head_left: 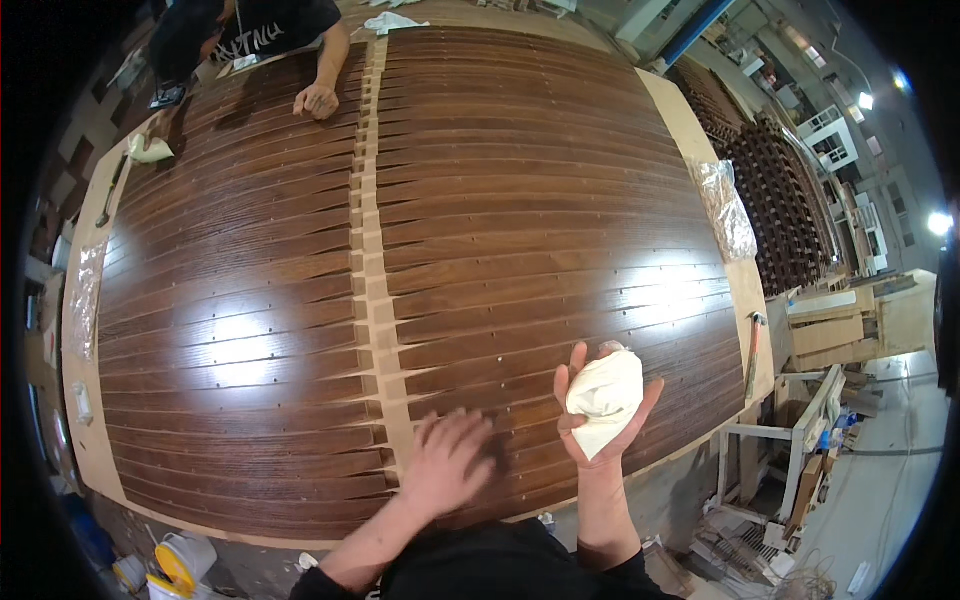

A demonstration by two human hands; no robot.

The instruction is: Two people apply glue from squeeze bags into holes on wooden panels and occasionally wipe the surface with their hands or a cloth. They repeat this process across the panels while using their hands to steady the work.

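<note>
A wide table holds two fields of dark brown stained wooden slats (540,210) split by a pale unstained strip (372,230). My left hand (447,460) lies palm down on the slats near the front edge, fingers spread and blurred. My right hand (600,405) is raised palm up just to its right, holding a bunched cream cloth (607,395). Glare patches shine on the glossy slats.
Another person's hand (317,99) rests on the slats at the far side. A cream rag (150,150) lies at the far left, a crumpled clear plastic sheet (727,210) and a hammer (753,352) on the right edge. Paint pails (180,565) stand on the floor.
</note>
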